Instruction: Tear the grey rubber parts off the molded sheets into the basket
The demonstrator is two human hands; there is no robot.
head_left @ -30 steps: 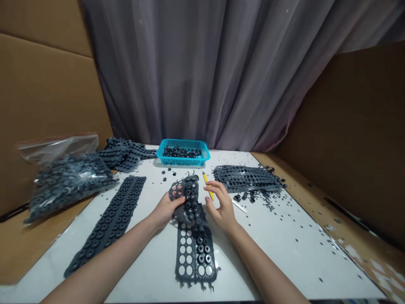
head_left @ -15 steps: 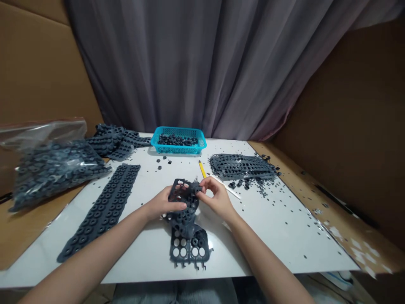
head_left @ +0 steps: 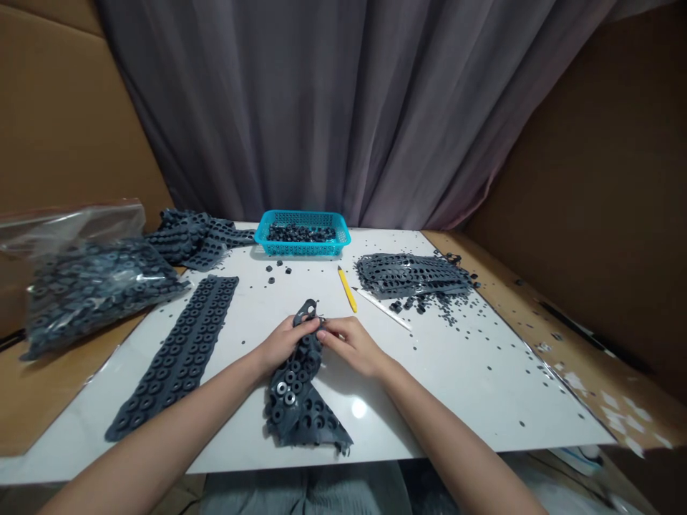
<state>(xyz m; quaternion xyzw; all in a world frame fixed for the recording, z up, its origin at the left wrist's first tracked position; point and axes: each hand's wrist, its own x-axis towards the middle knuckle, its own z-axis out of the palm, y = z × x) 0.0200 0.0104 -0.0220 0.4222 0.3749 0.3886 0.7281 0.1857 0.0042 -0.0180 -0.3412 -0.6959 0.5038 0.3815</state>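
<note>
A dark grey rubber sheet (head_left: 300, 390) with rows of moulded rings hangs twisted from my two hands, its lower end on the white table near the front edge. My left hand (head_left: 284, 342) is closed around the sheet's upper part. The fingers of my right hand (head_left: 351, 343) pinch the same sheet at its right edge, close beside the left thumb. Whether a single ring is between those fingertips is hidden. Above the hands a curled end of the sheet with a round hole sticks up.
A flat ringed sheet (head_left: 177, 350) lies at left, near a clear bag (head_left: 101, 286) of rubber parts. Behind stands a blue basket (head_left: 303, 249) with small black pieces. A yellow pen-like tool (head_left: 347, 290), a white stick (head_left: 383, 309) and stacked perforated sheets (head_left: 411, 275) lie right, among scattered bits.
The sheet has been turned and folded, so its holed end no longer lies flat toward me. Both hands have come closer together, and the right hand has shifted slightly left and down.
</note>
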